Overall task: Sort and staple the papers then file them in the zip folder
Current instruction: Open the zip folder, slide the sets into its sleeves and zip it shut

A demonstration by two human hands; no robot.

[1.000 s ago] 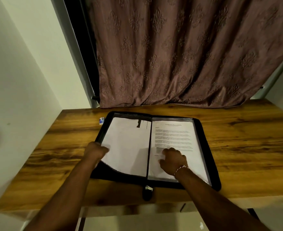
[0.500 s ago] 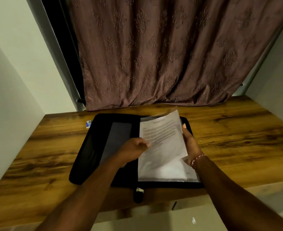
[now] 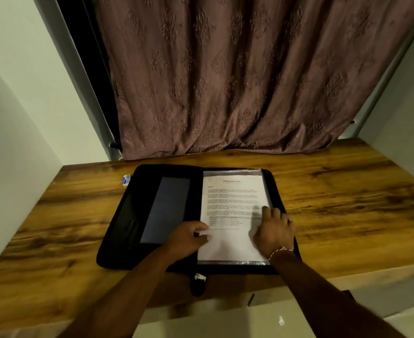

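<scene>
Head view. Zip folder (image 3: 125, 215) lies open flat on wooden table (image 3: 347, 203), spine running away from the person, zip pull (image 3: 199, 277) hanging over the near edge. Left half shows black lining and a grey pocket panel (image 3: 164, 208), nothing on it.

Papers (image 3: 232, 203) sit in the right half, printed side up and squared to the folder, on or inside a clear plastic sleeve (image 3: 264, 186) whose shiny border shows at the top, right and bottom.

Left hand (image 3: 189, 236): fingers curled, thumb and fingertips nipping the left edge of the papers near the spine. Motion blur here, so it may be the sleeve's edge it has instead.

Right hand (image 3: 273, 231): fingers spread and nearly straight, laid on the right margin of the page, pressing it down and grasping nothing.

Small white and blue box (image 3: 126, 179) on the table just beside the folder's far left corner; too small to read. No stapler in view, and no staple can be made out.

Progress, as judged: filing looks nearly done. Left to do: settle the sheets, fold the left half over, run the zip round.
</scene>
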